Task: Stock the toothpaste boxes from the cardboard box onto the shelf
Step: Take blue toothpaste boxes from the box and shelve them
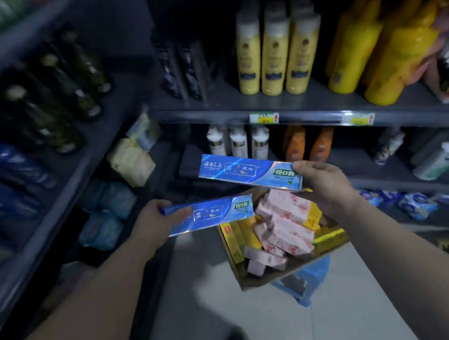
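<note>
— Start at the left. What's there?
— At nine o'clock stands a dark shelf unit (pixel 62 180) with dark glass bottles (pixel 46 99) in rows, all blurred.
— And the left hand?
— The left hand (pixel 154 217) is at about eight o'clock from the middle of the view. Its fingers are curled round the left end of the lower toothpaste box (pixel 211 215). That blue box lies nearly level, with its free end pointing to three o'clock.
— The other blue one?
— The upper toothpaste box (pixel 248 173) sits at one o'clock of the lower one, apart from it. The right hand (pixel 326 184) pinches its right end, thumb on the top face and fingers beneath.
— Where's the cardboard box?
— The cardboard box (pixel 256 279) is at five o'clock from centre, below both hands. It sits tilted on a blue plastic stool (pixel 310 279). Pink boxes (pixel 286 224) lie heaped inside it, with yellow boxes (pixel 235 237) along its sides.
— Anything straight ahead?
— From twelve to one o'clock, the shelf (pixel 308 115) carries cream-yellow bottles (pixel 275 55). Bright yellow bottles (pixel 387 52) stand at two o'clock.
</note>
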